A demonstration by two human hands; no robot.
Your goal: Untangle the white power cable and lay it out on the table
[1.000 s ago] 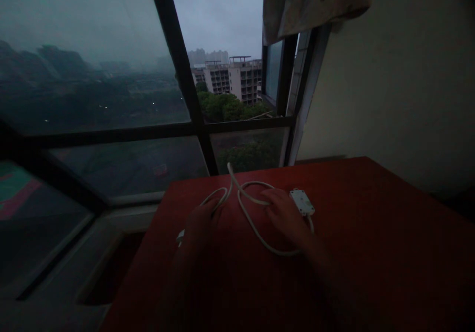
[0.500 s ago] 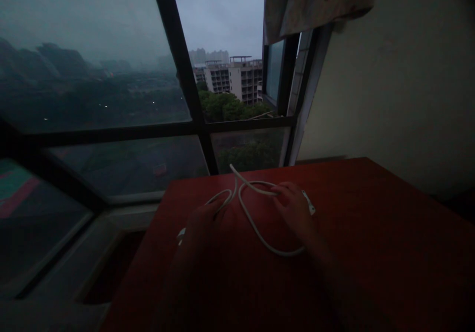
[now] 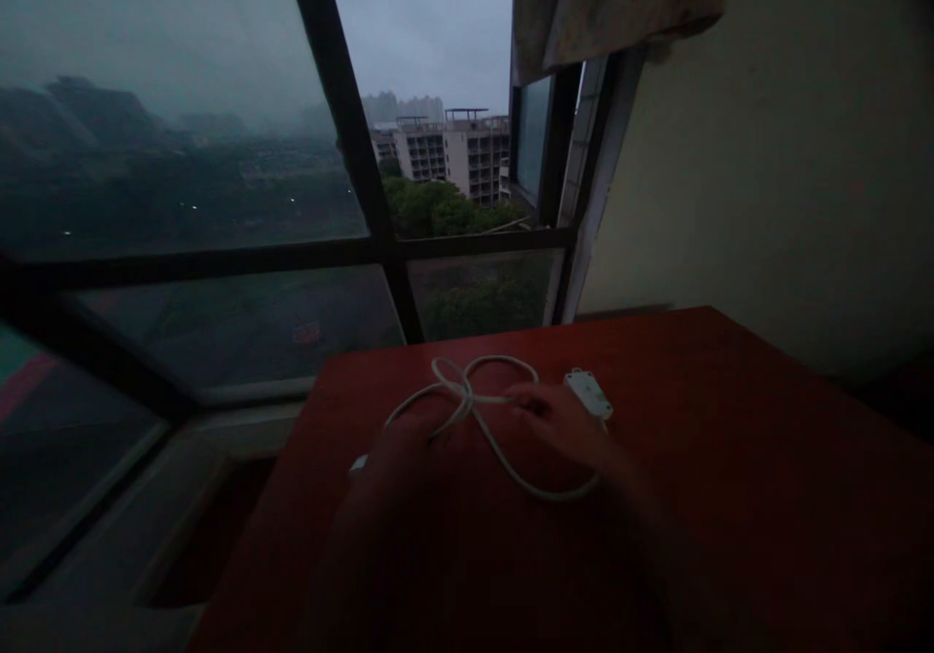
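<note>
A white cable (image 3: 520, 481) lies in crossing loops on the red-brown table. My right hand (image 3: 558, 419) pinches one strand of it to the right of the crossing. In dim light, my left hand (image 3: 409, 444) is closed around the cable on the left side, its fingers partly lost in shadow. Just beyond my right hand sits a white block with small dark marks (image 3: 590, 393), which looks like a power strip. A small white end piece (image 3: 358, 464), partly hidden, shows beside my left wrist.
The red-brown table (image 3: 693, 390) meets a window with dark frames (image 3: 292, 254) at its far edge. A pale wall (image 3: 766, 176) stands to the right. Cloth (image 3: 620, 11) hangs over the upper right of the window.
The raised cable loop has come down and now lies as a small loop at the crossing. My right hand has shifted slightly left, and the white block shows its broad face.
</note>
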